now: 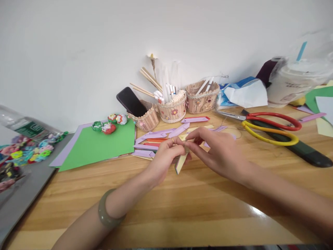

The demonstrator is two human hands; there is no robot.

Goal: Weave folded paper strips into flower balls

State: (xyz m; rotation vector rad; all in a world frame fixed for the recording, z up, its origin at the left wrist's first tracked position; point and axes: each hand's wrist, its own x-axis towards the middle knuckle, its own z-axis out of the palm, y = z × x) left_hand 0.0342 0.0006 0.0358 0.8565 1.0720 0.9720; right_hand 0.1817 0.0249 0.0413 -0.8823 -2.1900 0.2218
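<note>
Both hands meet over the wooden table point(145, 215). My left hand point(166, 152) is closed around a folded paper strip point(181, 164), pale yellow with a darker edge, which slants down below the fingers. My right hand point(218, 149) pinches at the strip's upper end, its thumb and forefinger close against my left fingertips. The fingers hide most of the strip's top part. Just behind the hands lie several folded lilac strips point(179, 130) along with red and orange ones point(156, 140).
Scissors point(272, 130) with red and yellow handles rest over a black-handled tool point(309, 152) at right. Green paper point(104, 146) carries small ornaments at left. Three wooden-stick baskets point(173, 110) stand at the wall, one holding a phone point(132, 101). A drink cup point(291, 83) stands far right.
</note>
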